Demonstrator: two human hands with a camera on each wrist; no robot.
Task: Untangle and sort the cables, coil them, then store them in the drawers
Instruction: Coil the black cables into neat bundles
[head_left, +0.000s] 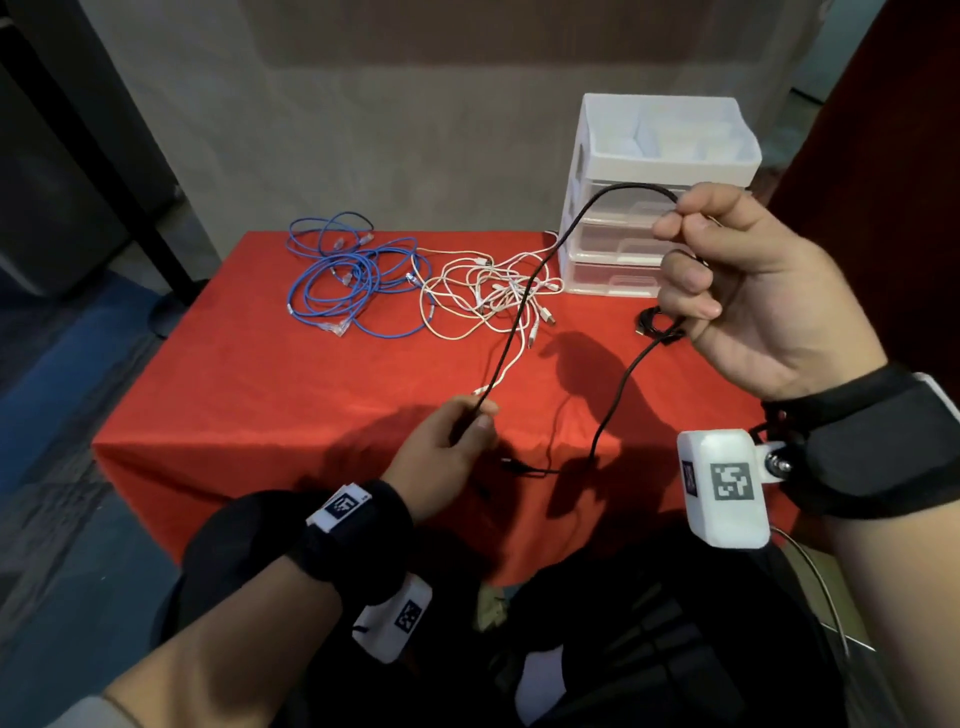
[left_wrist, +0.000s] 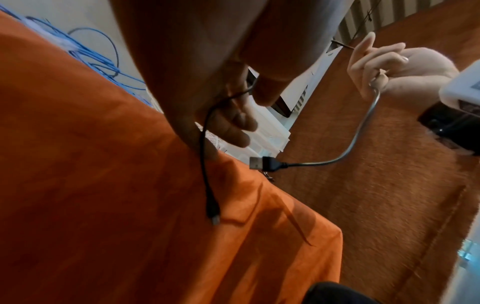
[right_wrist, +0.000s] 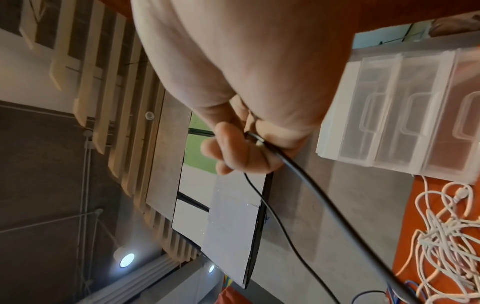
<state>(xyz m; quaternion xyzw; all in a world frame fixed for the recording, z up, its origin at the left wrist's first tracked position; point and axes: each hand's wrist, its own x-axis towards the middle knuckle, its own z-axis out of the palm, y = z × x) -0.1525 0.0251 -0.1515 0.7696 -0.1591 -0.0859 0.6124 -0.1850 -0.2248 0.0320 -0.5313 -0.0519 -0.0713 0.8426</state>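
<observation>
A thin black cable (head_left: 524, 291) runs in the air between both hands over the red table (head_left: 260, 395). My left hand (head_left: 457, 431) pinches it low near the front edge; its small plug (left_wrist: 213, 214) hangs below the fingers. Raised at the right, my right hand (head_left: 727, 270) grips the cable's upper loop, and the USB plug (left_wrist: 259, 163) dangles beneath it. A tangle of white cables (head_left: 493, 296) lies mid-table, with blue cables (head_left: 348, 280) to its left. The white drawer unit (head_left: 649, 171) stands at the back right, its drawers closed.
Another small black cable bundle (head_left: 652, 322) lies on the cloth in front of the drawer unit. The unit's top tray (head_left: 670, 130) has open compartments. The table's near left part is bare red cloth. A dark bag (head_left: 649, 649) sits below the front edge.
</observation>
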